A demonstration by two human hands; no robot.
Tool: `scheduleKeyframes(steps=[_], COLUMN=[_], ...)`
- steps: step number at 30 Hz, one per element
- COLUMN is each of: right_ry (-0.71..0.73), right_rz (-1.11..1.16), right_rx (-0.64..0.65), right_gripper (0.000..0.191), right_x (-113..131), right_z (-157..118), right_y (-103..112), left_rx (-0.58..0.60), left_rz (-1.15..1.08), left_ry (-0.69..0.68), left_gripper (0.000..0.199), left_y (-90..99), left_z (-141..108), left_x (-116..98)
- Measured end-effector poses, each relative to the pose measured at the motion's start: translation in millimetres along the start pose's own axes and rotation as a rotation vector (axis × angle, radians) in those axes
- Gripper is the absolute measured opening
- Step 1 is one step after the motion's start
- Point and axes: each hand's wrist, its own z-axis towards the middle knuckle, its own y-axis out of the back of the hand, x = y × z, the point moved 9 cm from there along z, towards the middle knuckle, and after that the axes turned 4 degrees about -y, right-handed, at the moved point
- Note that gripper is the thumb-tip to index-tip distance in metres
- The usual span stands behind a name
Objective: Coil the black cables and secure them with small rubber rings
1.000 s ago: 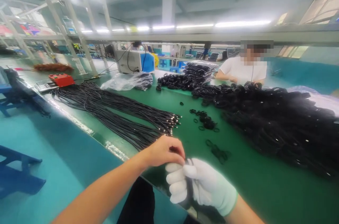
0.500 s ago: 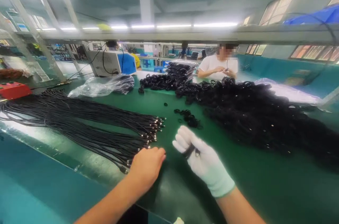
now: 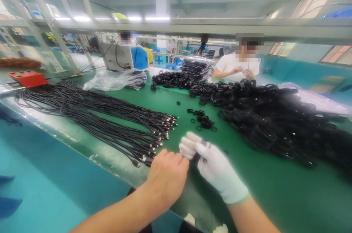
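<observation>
My right hand (image 3: 211, 165), in a white glove with a pale green cuff, is closed around a small coil of black cable (image 3: 196, 157). Bare and curled, my left hand (image 3: 168, 174) meets the gloved fingertips just left of that coil. Its fingertips are turned away from view, so what they grip is hidden. Long black cables (image 3: 110, 124) lie in two bunches to the left, their metal plug ends pointing toward my hands. Beyond the glove, several small black rings (image 3: 203, 119) are scattered on the green table surface (image 3: 165, 101).
A large heap of coiled black cables (image 3: 264, 115) covers the table's right side. At the back are a clear plastic bag (image 3: 106, 80), bagged coils (image 3: 196, 68) and a grey-blue machine (image 3: 126, 56). A red control box (image 3: 28, 78) sits left. A co-worker (image 3: 236, 64) faces me across the table.
My left hand has moved right, from beside the plug ends up to the gloved hand. The right hand still holds the cable coil. The camera view has shifted slightly.
</observation>
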Motion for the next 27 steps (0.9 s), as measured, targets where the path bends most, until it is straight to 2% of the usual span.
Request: scheduleKeyframes(steps=[3,7,12,17,20,23,25,27], right_ry=[-0.042,-0.186,-0.337,-0.451,-0.496,-0.459,-0.435,-0.430], right_rz=[-0.117,-0.221,-0.053,-0.118,-0.042,0.040,0.089,0.101], right_rx=[0.000,0.249,0.354,0.408,0.452,0.464,0.430,0.398], right_gripper=[0.031,0.019,0.024,0.029,0.030,0.030,0.030,0.031], right_x=[-3.1,-16.5,-35.5,-49.8,-51.3,-46.7,-45.1,-46.5], right_z=[-3.4,-12.9,-20.7,-25.3,-30.8,-32.8,-31.4,-29.4], right_y=[-7.1,-31.1,-29.5,-29.4,-35.9,-40.0,-39.3,-38.5], left_rx=[0.001,0.036,0.091,0.073,0.223,0.410,0.445,0.389], left_rz=[0.031,-0.032,-0.251,-0.227,-0.375,-0.750,-0.998,-1.163], left_ry=[-0.142,-0.353,-0.442,-0.542,-0.419,-0.144,0.040,0.154], left_gripper=[0.019,0.018,0.010,0.018,0.016,0.014,0.017,0.015], left_y=[4.9,22.9,29.3,36.3,30.9,7.8,-8.4,-17.2], left_z=[5.2,20.4,34.2,35.1,44.5,46.8,40.2,30.5], left_x=[-4.6,3.5,13.1,1.2,12.7,32.4,40.6,43.7])
